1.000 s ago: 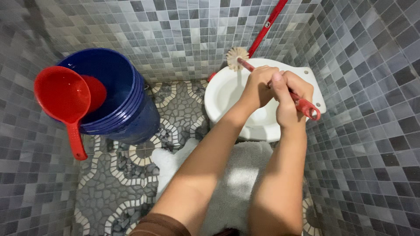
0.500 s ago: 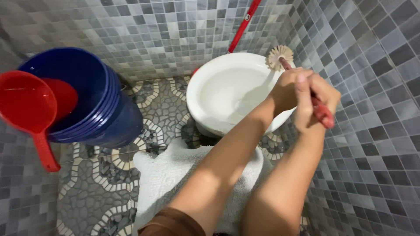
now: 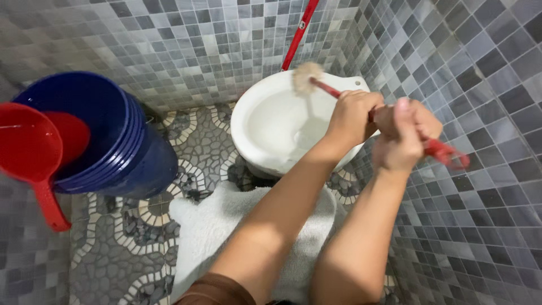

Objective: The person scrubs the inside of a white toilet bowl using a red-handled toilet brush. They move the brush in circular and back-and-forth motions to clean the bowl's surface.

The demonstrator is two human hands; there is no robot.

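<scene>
The grey mosaic-tiled walls (image 3: 186, 39) enclose the corner in which the white toilet bowl (image 3: 271, 121) stands — all positions below are given relative to this bowl. The pebble-patterned floor (image 3: 121, 257) extends to the left of the bowl and in front of it. A dark blue bucket (image 3: 127, 152) stands well to the left of the bowl, against the wall. A white towel mat (image 3: 217, 226) lies on the floor directly in front of the bowl, partly hidden under the forearms. A red water dipper (image 3: 31, 152) rests on the bucket rim at the side farthest from the bowl, handle pointing down. A red pole (image 3: 299, 31) leans against the wall behind the bowl.

The red-handled toilet brush (image 3: 307, 77) lies across the right part of the bowl: bristle head at the rear inner rim, handle end projecting beyond the right rim. The left hand (image 3: 350, 116) grips the handle above the right rim, fingers curled tight around it. The right hand (image 3: 403, 138) grips the handle just outside the right rim — fingers wrapped closed, thumb raised along the handle.
</scene>
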